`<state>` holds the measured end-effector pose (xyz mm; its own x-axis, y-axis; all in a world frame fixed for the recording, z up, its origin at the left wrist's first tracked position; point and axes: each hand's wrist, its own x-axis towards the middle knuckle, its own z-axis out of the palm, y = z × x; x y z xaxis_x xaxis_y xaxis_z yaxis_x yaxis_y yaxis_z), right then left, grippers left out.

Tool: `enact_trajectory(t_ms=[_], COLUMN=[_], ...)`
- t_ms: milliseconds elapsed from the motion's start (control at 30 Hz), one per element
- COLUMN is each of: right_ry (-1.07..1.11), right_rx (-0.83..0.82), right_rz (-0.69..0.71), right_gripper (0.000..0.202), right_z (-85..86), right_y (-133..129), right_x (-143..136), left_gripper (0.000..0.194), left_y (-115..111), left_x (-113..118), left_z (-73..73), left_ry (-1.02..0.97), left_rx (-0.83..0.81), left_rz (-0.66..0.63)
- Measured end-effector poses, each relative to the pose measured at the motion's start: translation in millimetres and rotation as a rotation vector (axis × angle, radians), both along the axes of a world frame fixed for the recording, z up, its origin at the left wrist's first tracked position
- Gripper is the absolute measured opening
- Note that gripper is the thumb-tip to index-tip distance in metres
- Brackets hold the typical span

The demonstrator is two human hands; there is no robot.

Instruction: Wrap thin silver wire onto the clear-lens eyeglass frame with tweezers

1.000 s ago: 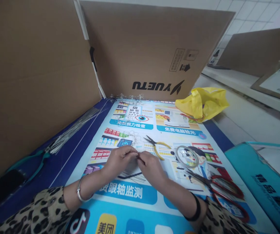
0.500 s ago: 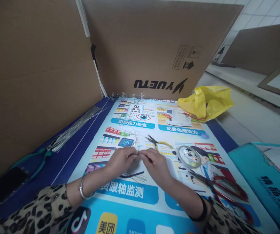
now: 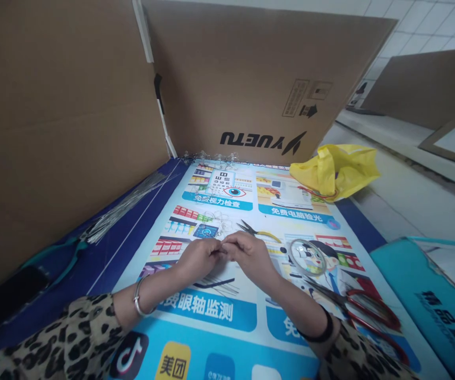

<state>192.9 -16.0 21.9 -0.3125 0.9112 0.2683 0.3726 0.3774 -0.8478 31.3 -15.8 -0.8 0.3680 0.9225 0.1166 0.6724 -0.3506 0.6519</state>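
The left hand [image 3: 199, 259] and right hand [image 3: 248, 257] meet over the middle of the printed sheet [image 3: 278, 345], thumbs and fingers drawn together in a pinch, so that the fingertips of one touch or nearly touch those of the other. Whatever sits between them is too small and too covered by the fingers to make out; I cannot tell how firmly it is gripped. Just beyond the joined fingertips lies a loose tangle of clear wire pieces [image 3: 218, 226], apart from the grip as far as can be seen. On the near side, below the gap between the wrists, thin loose wires [image 3: 227, 288] lie beside a dark strip [image 3: 215, 284]. Yellow-handled pliers [image 3: 255, 231] rest just past the right hand, with a round ring [image 3: 291, 257] farther to the right and red-handled scissors [image 3: 347, 301] nearer the right forearm. Well to the left of the left hand, a bundle of straight wires [image 3: 118, 211] reaches along the cardboard, its near end at a teal-handled tool [image 3: 79, 248]. More wire shapes [image 3: 219, 158] line the far edge, beneath the upright cardboard panel [image 3: 259, 68].
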Motion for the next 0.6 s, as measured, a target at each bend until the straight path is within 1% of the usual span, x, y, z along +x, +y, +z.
enact_trajectory(t_ms=[133, 233, 333, 400, 433, 500, 567, 600], right_ry=[-0.011, 0.005, 0.025, 0.034, 0.038, 0.032, -0.009, -0.044], right_rx=[0.031, 0.049, 0.0, -0.057, -0.094, -0.167, -0.197, -0.193], right_rz=[-0.027, -0.051, -0.094, -0.13, -0.143, -0.115, -0.043, -0.005], right_gripper=[0.011, 0.014, 0.018, 0.023, 0.026, 0.032, 0.032, 0.03], right_z=[0.0, 1.3, 2.5, 0.5, -2.0, -9.9, -20.0, -24.9], right_y=[-0.8, -4.3, -8.7, -11.0, -11.9, -13.0, -13.2, -13.0], right_x=[0.9, 3.7, 6.4, 7.6, 8.0, 8.3, 8.1, 7.7], left_gripper=[0.015, 0.018, 0.018, 0.016, 0.016, 0.017, 0.017, 0.017], left_y=[1.4, -0.1, -2.6, -5.2, -7.4, -14.6, -24.4, -29.6], left_x=[-0.8, 2.1, 3.1, -4.3, -12.1, -36.5, -71.4, -91.2], left_z=[-1.0, 1.8, 11.8, 22.1, 27.7, 37.5, 42.6, 42.7], left_ry=[-0.071, -0.149, -0.19, -0.201, -0.189, -0.132, -0.073, -0.04], left_rx=[0.016, 0.082, 0.103, 0.126, 0.151, 0.192, 0.16, 0.127], left_rz=[-0.033, -0.078, -0.09, -0.058, -0.035, 0.014, 0.1, 0.167])
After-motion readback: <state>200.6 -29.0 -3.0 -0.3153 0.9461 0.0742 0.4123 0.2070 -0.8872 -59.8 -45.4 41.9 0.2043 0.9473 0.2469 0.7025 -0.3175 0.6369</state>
